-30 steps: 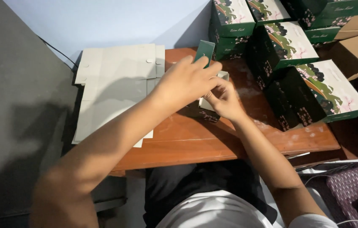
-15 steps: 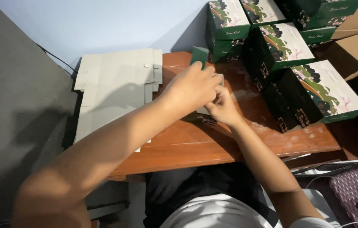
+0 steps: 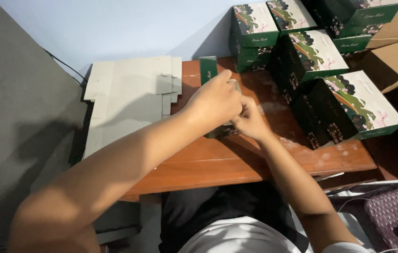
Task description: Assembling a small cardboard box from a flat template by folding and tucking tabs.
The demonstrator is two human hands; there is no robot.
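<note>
1. Dark green printed cardboard box [image 3: 210,70], part-folded, on brown wooden table [image 3: 255,159].
2. Left hand [image 3: 215,100] closed over it; right hand [image 3: 250,122] pinching its near side (flap upright behind).
3. Flat grey card sheets [image 3: 128,98] lying left; finished green boxes [image 3: 344,107] stacked right.

Stacked green boxes [image 3: 323,79] crowding right

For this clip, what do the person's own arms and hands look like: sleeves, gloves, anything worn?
Both arms are bare along all that shows, with no long sleeves. The left hand and right hand wear no gloves, and no rings, watch or bands are visible. A white edge at the bottom right corner may be a short sleeve; too little shows to tell.
</note>
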